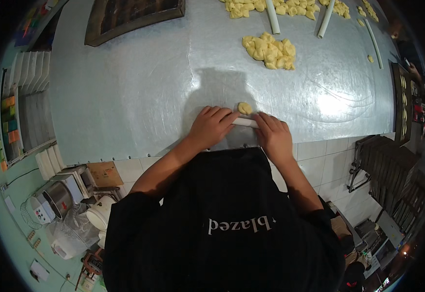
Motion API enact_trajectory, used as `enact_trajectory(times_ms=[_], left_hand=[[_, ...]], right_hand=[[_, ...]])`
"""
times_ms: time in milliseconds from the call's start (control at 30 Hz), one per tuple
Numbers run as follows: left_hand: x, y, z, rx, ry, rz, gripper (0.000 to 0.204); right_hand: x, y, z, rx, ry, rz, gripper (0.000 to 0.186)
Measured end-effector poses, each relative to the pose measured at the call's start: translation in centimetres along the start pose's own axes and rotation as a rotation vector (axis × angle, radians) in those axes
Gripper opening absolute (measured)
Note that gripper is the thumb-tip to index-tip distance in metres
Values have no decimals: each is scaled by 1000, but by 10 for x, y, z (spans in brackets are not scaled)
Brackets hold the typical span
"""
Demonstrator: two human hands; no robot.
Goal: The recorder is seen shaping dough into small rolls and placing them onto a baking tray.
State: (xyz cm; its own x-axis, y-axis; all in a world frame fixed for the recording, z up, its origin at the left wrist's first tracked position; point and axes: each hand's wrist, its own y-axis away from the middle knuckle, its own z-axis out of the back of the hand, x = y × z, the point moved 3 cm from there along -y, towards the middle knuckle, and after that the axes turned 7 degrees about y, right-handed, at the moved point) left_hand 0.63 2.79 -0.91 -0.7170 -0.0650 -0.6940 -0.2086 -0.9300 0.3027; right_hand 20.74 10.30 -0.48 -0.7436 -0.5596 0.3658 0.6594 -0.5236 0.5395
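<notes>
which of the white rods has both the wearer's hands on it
The lowest rod in the picture, beside a small yellow dough piece: the left hand and right hand are on it, while the other three rods lie farther off.

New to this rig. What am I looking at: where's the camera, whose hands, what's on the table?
No robot here: one person working bare-handed. The single picture comes from a wide fisheye camera on their head, looking down, so straight edges bend near the rim. Picture left is their left.

The left hand and right hand are on opposite ends of a white rolling pin; how firmly they grip is hidden. Close to its far side is a small yellow dough piece.

Farther across the metal table lies a dough pile, with more dough and similar white rods beyond. A dark tray sits at upper left.
</notes>
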Motion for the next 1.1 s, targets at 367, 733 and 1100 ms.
enact_trajectory(times_ms=[367, 733, 1100], left_hand=[[14, -96, 51, -691, -436, 111, 62], [-11, 12, -6, -561, -210, -43, 67], [5, -69, 17, -688, -87, -88, 22]], right_hand=[[4, -98, 66, -861, 381, -120, 81], [-11, -6, -5, -593, 207, 34, 43], [6, -81, 42, -912, -89, 244, 18]])
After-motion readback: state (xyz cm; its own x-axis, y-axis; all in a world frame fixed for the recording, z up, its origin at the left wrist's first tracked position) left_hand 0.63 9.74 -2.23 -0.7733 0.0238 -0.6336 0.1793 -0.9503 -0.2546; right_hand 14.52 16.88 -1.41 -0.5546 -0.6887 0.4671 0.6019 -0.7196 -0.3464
